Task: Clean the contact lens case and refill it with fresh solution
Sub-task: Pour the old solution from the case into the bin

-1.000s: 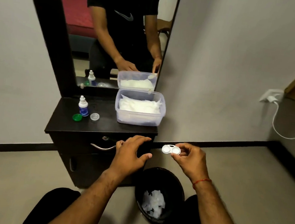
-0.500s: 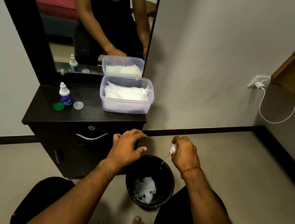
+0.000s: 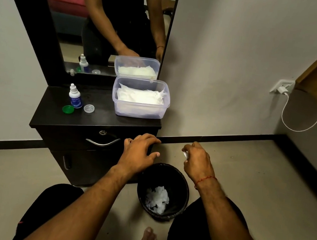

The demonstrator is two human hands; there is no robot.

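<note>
My right hand grips the white contact lens case, tipped on edge above the black bin; only a sliver of the case shows past my fingers. My left hand hovers beside the cabinet's front corner, fingers spread, holding nothing. On the dark cabinet top stand a small solution bottle, a green cap and a clear cap.
A clear plastic box of white tissues sits at the cabinet's right rear, against the mirror. The bin holds crumpled white tissues. A drawer handle faces me. A charger and cable hang on the right wall.
My right hand tipped the case from flat to on edge over the bin. My view shifted lower and to the right. The left hand stayed near the cabinet corner.
</note>
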